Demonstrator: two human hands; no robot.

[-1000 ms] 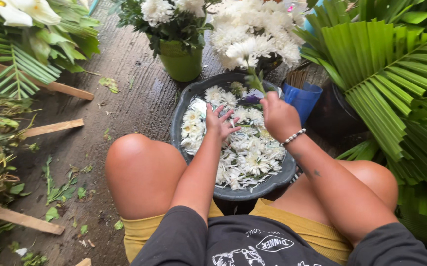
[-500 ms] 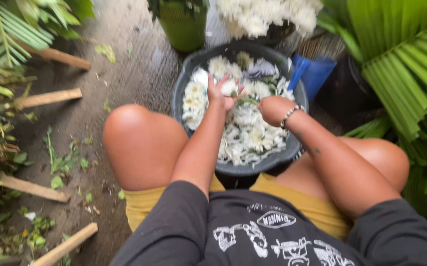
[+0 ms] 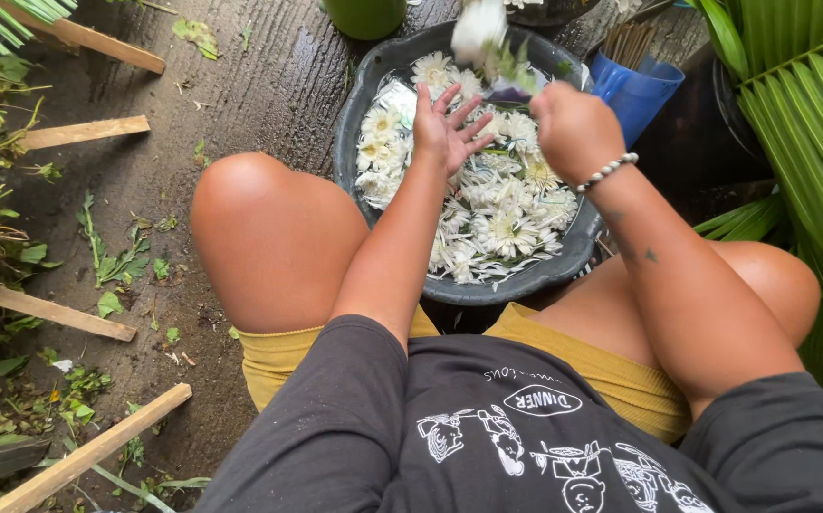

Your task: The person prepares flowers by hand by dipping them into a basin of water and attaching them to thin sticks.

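A dark round basin (image 3: 350, 114) full of white flowers (image 3: 497, 223) stands on the ground between my bare knees. My left hand (image 3: 445, 128) hovers over the flowers with its fingers spread and nothing in it. My right hand (image 3: 573, 123), with a bead bracelet on the wrist, is closed around a leafy green stem. That stem carries a blurred white flower (image 3: 480, 27), raised above the basin's far rim. A dark bluish object shows beside the fist; I cannot tell what it is.
A blue container (image 3: 635, 90) with thin sticks stands right of the basin, and a green pot (image 3: 366, 14) behind it. Palm fronds (image 3: 792, 104) fill the right side. Wooden slats (image 3: 84, 133) and leaf scraps (image 3: 112, 266) lie on the wet ground at left.
My left hand has lifted off the flowers and spread its fingers. My right hand has raised a white flower on its stem. The view has tilted down toward my lap.
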